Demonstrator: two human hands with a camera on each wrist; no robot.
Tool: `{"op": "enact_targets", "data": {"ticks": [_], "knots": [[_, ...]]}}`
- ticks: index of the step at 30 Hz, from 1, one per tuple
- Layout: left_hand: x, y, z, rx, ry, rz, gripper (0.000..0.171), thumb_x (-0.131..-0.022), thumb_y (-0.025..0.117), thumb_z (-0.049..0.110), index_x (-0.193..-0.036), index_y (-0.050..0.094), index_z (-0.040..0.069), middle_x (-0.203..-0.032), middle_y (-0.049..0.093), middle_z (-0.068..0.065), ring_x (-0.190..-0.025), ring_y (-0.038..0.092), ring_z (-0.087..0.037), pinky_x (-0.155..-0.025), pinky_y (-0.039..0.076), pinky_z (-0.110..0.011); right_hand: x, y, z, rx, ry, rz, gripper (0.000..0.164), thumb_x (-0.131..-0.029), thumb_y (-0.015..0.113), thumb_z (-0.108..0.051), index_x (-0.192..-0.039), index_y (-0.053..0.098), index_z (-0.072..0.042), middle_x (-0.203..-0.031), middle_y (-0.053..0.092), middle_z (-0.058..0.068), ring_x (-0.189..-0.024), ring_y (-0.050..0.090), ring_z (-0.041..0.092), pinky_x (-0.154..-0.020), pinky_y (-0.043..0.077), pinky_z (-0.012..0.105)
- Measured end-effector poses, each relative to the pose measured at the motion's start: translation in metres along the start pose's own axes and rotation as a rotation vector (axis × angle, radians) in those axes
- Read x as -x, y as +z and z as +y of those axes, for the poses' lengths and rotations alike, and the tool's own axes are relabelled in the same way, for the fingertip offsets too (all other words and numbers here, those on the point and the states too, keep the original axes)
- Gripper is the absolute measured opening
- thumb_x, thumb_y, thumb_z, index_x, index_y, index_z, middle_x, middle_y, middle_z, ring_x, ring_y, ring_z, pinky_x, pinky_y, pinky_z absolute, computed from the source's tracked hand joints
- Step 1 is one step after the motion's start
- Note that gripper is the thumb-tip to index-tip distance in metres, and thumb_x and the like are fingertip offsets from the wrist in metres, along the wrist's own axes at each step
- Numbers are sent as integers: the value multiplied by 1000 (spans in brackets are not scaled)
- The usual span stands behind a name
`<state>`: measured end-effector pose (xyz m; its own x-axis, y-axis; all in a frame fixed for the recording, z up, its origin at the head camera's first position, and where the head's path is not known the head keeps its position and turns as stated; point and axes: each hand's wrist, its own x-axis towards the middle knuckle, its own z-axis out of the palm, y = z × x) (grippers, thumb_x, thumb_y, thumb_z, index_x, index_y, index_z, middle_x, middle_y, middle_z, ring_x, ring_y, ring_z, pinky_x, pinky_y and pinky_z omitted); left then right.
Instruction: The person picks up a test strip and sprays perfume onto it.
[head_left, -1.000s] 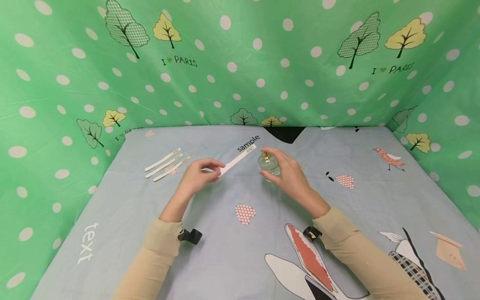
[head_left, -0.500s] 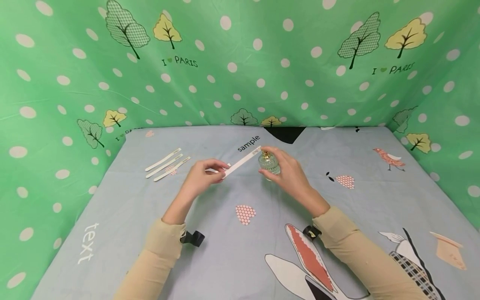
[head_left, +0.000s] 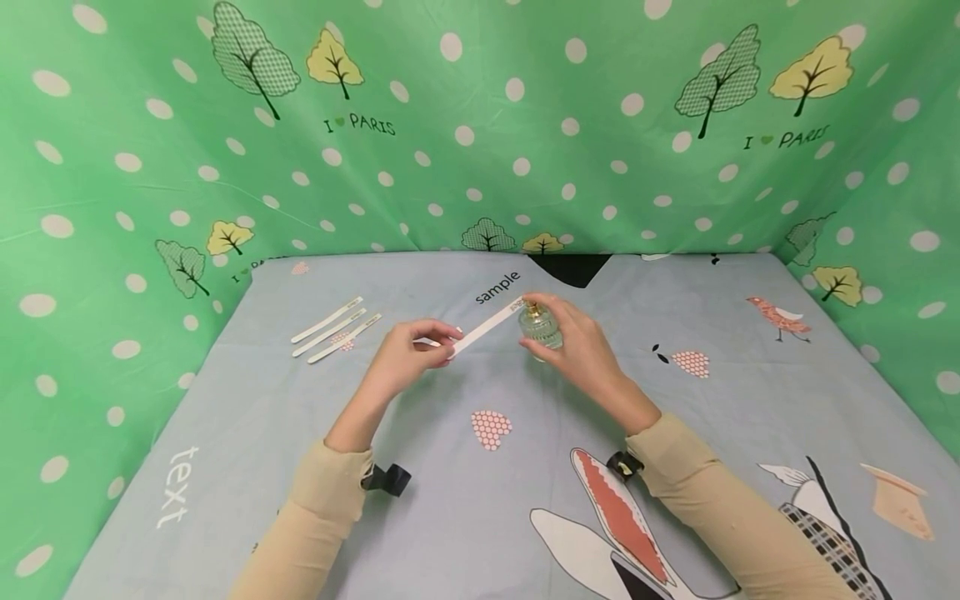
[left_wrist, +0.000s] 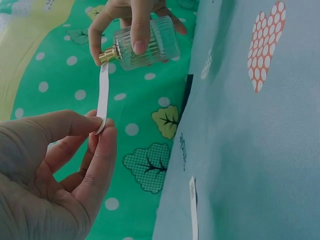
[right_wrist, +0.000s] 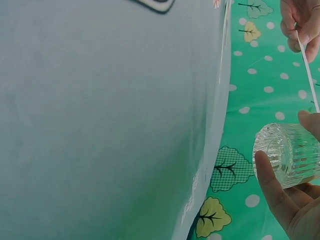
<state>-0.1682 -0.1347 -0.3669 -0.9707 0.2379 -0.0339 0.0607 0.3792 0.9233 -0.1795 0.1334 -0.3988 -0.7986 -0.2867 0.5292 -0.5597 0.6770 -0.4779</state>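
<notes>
My left hand (head_left: 408, 352) pinches one end of a white perfume test strip (head_left: 487, 328) between thumb and fingers. The strip slants up to the right, its printed far end right at the gold neck of a clear glass perfume bottle (head_left: 540, 332). Curled around that bottle is my right hand (head_left: 585, 350), thumb on the near side and index finger over the gold top. In the left wrist view the ribbed bottle (left_wrist: 162, 42) is raised above the table, and the strip (left_wrist: 103, 92) spans the gap between both hands. The right wrist view shows the bottle's base (right_wrist: 272, 155) beside the fingers.
Several more white test strips (head_left: 336, 333) lie side by side on the left of the table. A grey-blue printed cloth (head_left: 420, 533) covers the table. Behind it hangs a green dotted curtain (head_left: 420, 192). Each wrist wears a black camera mount (head_left: 390, 479).
My left hand has moved slightly right with the test strip, bringing its far end up to the bottle's neck. The right hand and the perfume bottle have barely moved.
</notes>
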Motion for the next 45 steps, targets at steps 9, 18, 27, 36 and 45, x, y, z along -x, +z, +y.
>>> {"op": "enact_targets", "data": {"ticks": [9,18,27,36,45], "knots": [[2,1,2,-6,2,-2,21,-90,66,-3,-110,72,-2,-98,71,-19,-79,72,-22,-71,61,-25,0,-1,0,21,-9,12,61,-82,83,-24,-136,54,-19,-126,67,10,-108,69,29,-84,60,46],[3,1,3,-4,22,-10,21,-91,66,-3,-111,71,-4,-99,70,-22,-79,72,-22,-72,62,-27,0,-2,-1,37,-8,30,60,-81,84,-23,-134,56,-18,-125,68,11,-109,69,29,-84,60,46],[4,0,2,3,24,1,22,-90,66,-3,-112,71,-5,-100,70,-23,-75,70,-14,-71,60,-22,0,-3,-1,37,32,33,60,-82,83,-24,-136,56,-19,-123,68,14,-104,69,31,-80,61,46],[3,-6,1,-21,3,28,22,-91,66,-2,-112,72,-2,-97,70,-19,-76,71,-12,-74,62,-28,0,-3,-5,8,25,38,62,-83,82,-24,-138,53,-21,-126,67,14,-109,68,31,-86,60,48],[6,-14,2,-25,-12,51,22,-91,66,-1,-112,72,-1,-100,70,-20,-74,68,-4,-75,62,-28,1,-3,-7,3,12,43,62,-83,82,-23,-137,53,-19,-128,67,13,-110,68,32,-87,60,48]]}}
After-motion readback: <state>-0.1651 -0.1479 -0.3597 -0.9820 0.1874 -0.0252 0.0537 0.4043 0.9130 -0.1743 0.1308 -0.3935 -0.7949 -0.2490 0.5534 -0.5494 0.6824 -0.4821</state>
